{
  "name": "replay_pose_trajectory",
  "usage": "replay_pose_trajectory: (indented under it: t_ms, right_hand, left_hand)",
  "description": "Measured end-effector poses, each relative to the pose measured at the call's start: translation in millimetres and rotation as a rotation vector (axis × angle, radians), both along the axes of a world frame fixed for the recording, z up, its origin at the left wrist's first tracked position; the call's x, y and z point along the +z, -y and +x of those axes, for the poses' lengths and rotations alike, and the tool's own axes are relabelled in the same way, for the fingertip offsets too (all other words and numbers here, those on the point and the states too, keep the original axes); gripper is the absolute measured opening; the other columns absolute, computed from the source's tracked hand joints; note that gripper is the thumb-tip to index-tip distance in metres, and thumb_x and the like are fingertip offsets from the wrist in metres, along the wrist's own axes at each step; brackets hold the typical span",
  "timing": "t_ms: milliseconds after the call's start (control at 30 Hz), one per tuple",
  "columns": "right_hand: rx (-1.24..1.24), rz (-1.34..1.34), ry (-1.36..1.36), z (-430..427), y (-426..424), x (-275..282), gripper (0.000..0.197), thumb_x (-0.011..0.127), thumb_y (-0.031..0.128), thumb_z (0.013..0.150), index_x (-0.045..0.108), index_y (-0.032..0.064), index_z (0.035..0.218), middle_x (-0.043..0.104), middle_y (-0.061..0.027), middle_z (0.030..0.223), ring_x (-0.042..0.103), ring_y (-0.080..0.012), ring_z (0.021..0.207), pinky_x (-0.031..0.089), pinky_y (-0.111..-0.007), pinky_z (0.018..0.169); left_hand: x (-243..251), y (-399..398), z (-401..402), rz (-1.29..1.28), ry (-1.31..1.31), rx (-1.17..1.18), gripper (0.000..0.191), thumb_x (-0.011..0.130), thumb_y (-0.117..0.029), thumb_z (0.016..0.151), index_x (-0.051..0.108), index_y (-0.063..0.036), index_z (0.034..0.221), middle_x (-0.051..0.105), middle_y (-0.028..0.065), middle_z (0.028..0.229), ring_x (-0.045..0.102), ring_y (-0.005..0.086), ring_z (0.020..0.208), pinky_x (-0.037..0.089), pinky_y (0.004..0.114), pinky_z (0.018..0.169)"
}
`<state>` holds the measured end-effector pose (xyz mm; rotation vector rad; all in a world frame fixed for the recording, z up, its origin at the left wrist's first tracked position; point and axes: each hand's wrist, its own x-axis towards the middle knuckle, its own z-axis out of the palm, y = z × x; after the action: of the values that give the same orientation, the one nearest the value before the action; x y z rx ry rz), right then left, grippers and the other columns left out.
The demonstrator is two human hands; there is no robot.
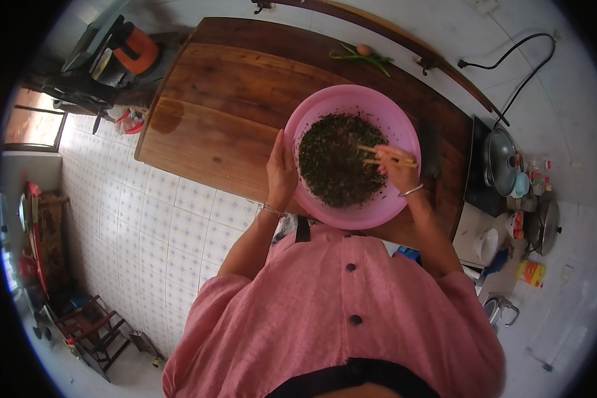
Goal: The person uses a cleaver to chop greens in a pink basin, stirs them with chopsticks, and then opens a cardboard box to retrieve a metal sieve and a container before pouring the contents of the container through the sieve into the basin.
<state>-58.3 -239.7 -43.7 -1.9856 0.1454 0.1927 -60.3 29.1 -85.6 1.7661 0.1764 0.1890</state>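
A large pink plastic basin (350, 221) rests at the near edge of the wooden table, full of a dark green chopped mixture (341, 159). My left hand (282, 171) grips the basin's left wall, fingers along the outside. Over the right part of the mixture, my right hand (397, 166) holds a pair of wooden chopsticks (370, 149), spread apart, their tips pointing left over the mixture. The fingers are slightly blurred. Whether the tips pinch anything cannot be told.
The wooden table (219, 99) bears green peppers (360, 57) and an egg (363, 49) near the wall. To the right, a lidded pan (501, 161) sits on a dark cooktop, with a white bowl (486, 246) and a sink faucet (505, 308) nearer. An orange jug (137, 49) stands at the upper left.
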Motion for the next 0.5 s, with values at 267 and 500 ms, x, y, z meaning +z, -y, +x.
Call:
replay_pose_trajectory:
  t_ms: [267,500]
  right_hand:
    - [0.224,-0.292,0.534,10.6,-68.0,-22.3,0.015,0.061,0.013,0.085,0.068,0.0041,0.094,0.067,-0.0131,0.075,0.064,-0.0223,0.063,0.05,-0.03,0.057]
    - [0.445,-0.165,0.34,-60.7,-69.7,35.6,0.015,0.062,0.009,0.081,0.068,0.0043,0.095,0.066,-0.0142,0.082,0.065,-0.028,0.072,0.052,-0.035,0.065]
  left_hand:
    - [-14.2,1.2,2.0,0.067,0.057,0.002,0.041,0.048,-0.013,0.093,0.043,-0.0024,0.132,0.056,0.0251,0.119,0.056,0.0353,0.109,0.045,0.036,0.089]
    - [-4.6,2.9,-3.7,-0.02,0.052,0.017,0.047,0.055,-0.013,0.089,0.042,-0.0023,0.132,0.057,0.0249,0.116,0.058,0.0341,0.106,0.046,0.036,0.086]
